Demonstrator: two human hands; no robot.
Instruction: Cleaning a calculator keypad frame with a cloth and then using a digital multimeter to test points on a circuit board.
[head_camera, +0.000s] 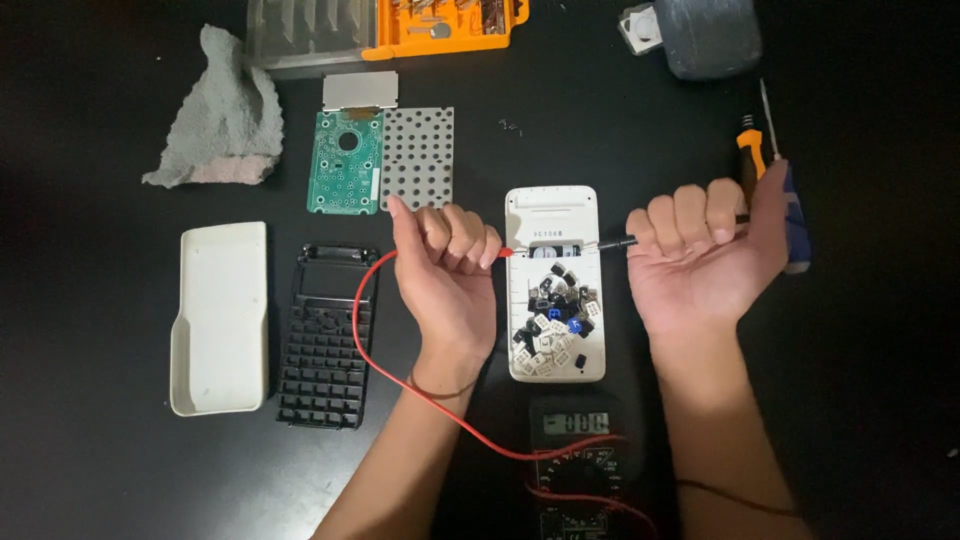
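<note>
Both hands were curled into fists, each one holding a thin test stick. Left hand (447, 262) gripped the red probe (505, 253), and its red wire (365, 330) ran down to the meter (577, 455) near the bottom edge. Right hand (700, 255) gripped the black probe (618, 242). The two tips pointed at each other over the top part of the white calculator shell (553, 210), which lay between the hands with loose little keys (556, 322) piled inside it. A green circuit board (344, 162) and a grey rag (222, 110) lay farther up the black table (90, 470). A screwdriver (790, 210) lay just behind the right hand.
</note>
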